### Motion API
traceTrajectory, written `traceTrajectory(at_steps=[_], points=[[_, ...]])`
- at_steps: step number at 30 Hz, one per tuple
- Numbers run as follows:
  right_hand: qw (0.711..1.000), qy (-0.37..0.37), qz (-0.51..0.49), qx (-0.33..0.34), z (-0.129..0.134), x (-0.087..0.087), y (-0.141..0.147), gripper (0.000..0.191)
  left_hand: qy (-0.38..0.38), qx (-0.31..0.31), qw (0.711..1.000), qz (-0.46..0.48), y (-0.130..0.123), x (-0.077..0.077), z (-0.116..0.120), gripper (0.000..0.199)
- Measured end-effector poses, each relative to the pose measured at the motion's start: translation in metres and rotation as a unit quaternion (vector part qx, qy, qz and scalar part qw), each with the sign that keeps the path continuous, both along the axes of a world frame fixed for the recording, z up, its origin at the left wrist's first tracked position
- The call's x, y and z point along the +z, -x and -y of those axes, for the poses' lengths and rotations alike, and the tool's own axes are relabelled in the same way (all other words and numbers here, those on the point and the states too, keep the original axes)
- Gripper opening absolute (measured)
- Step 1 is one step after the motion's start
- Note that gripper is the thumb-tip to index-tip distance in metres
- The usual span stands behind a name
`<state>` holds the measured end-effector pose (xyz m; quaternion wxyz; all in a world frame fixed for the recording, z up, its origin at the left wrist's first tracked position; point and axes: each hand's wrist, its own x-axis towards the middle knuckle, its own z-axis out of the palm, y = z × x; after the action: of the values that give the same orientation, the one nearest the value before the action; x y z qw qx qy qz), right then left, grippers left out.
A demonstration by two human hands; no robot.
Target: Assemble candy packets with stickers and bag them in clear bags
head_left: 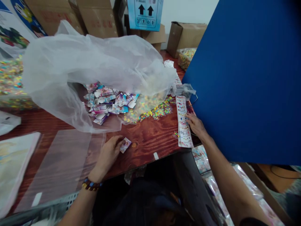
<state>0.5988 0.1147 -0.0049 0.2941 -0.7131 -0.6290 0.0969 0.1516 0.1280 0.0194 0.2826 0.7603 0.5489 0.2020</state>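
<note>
Filling the view at 3 o'clock, a deep blue flat board cuts off the far side of a reddish-brown varnished wooden table. A crumpled translucent white plastic bag spreads across the table toward 11 o'clock, veiling whatever lies beneath it. Near 8 o'clock lies a clear plastic sleeve, its edges hard to make out. A heap of small printed paper packets and multicoloured glitter confetti sits partly under the bag. The right hand rests open, fingers spread on a long white sticker strip at 3 o'clock. The left hand, at 8 o'clock, meets a small printed packet at its fingertips; whether it grips cannot be told. A beaded bracelet circles that wrist.
</note>
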Motion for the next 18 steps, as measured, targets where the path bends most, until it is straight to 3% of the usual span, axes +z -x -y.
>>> traceTrajectory(at_steps=[6, 15, 18], points=[[0.999, 0.022, 0.027, 0.042, -0.024, -0.021, -0.017, 0.041, -0.059, 0.031, 0.997, -0.029, -0.003, -0.001, 0.006, 0.036], [0.999, -0.017, 0.035, 0.013, -0.025, -0.025, -0.018, 0.024, -0.058, 0.063, 0.996, -0.006, 0.001, 0.008, 0.016, 0.034], [0.999, -0.028, 0.032, 0.021, -0.025, -0.015, -0.020, 0.022, -0.064, 0.057, 0.996, 0.014, -0.005, 0.012, 0.018, 0.033]])
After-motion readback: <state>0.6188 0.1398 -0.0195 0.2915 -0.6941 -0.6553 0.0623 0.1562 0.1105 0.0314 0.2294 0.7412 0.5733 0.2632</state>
